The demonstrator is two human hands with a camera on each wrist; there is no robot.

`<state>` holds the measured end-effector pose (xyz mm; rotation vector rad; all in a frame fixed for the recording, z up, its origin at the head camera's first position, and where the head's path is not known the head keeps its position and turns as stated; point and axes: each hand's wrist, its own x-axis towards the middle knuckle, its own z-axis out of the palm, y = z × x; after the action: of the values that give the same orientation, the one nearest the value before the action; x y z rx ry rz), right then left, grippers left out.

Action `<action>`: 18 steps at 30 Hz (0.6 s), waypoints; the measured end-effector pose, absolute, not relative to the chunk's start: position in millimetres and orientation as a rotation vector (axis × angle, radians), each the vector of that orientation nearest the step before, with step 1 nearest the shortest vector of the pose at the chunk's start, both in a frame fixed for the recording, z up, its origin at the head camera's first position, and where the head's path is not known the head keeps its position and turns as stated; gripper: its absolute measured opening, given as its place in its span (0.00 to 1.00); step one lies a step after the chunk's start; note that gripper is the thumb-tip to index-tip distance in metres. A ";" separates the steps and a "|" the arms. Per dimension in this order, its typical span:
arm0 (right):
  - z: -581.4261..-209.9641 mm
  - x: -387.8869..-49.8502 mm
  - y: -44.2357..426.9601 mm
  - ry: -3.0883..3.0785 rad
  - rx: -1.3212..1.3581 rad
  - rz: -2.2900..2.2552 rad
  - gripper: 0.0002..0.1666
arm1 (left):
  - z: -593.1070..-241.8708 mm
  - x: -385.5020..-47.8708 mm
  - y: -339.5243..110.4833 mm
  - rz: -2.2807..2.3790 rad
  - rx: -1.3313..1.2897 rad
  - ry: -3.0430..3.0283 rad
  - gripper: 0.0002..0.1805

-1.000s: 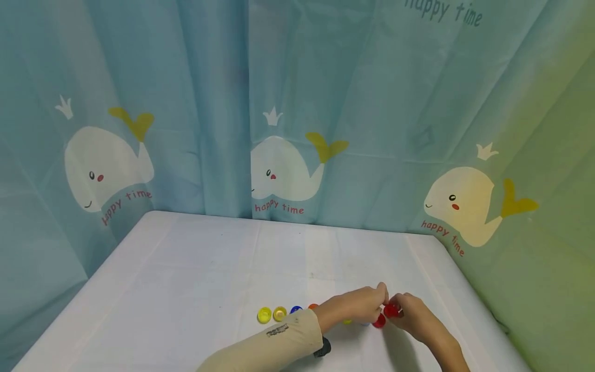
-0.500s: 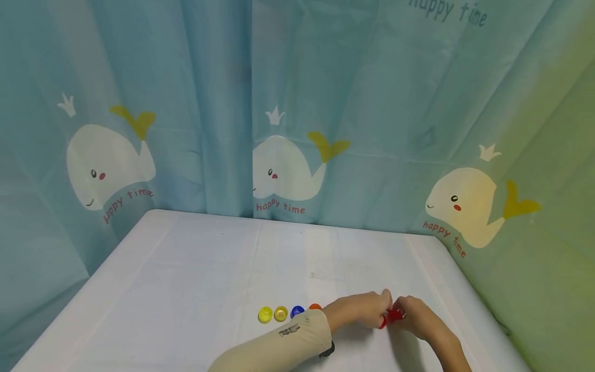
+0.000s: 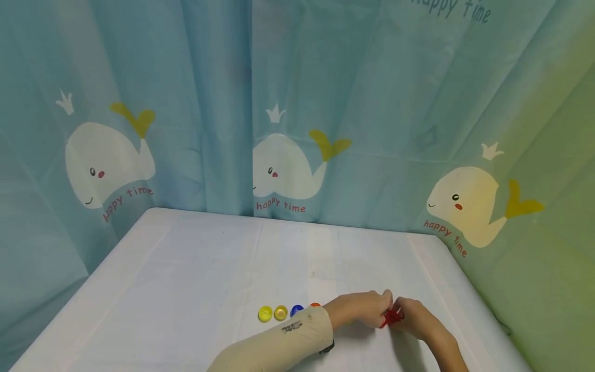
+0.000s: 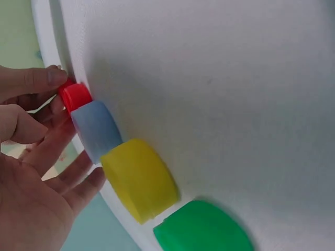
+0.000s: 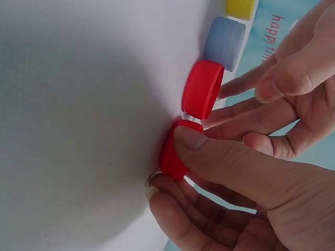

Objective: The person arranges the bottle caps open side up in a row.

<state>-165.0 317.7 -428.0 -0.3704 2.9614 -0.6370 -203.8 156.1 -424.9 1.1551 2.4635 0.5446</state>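
Observation:
Near the table's right side, my right hand pinches a red bottle cap between thumb and fingers. The cap stands close to the end of a row of caps, low against the table. Just beside it sits a second red bottle cap, followed by a pale blue cap, a yellow cap and a green cap. My left hand lies along the row with its fingers extended, fingertips at the second red cap and pale blue cap. In the head view the left hand hides part of the row.
Further left on the white table the row carries on with a yellow cap, a gold cap, a blue cap and an orange cap. A whale-print curtain hangs behind the table.
The red bottle cap in my right hand has come down beside the other red cap. My left hand has shifted slightly right and covers more of the row in the head view.

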 end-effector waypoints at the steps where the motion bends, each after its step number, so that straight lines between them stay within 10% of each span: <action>1: -428.7 -164.8 318.1 2.960 -0.373 -0.642 0.17 | -424.4 -204.0 156.3 0.534 1.153 2.462 0.14; 18: -410.2 -174.7 310.8 2.874 -0.152 -0.549 0.19 | -413.6 -234.4 79.7 0.551 0.932 2.606 0.29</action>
<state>-174.7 310.8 -410.2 -0.1519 2.8739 -0.5495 -234.4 79.7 -413.6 0.9321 2.6059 0.5510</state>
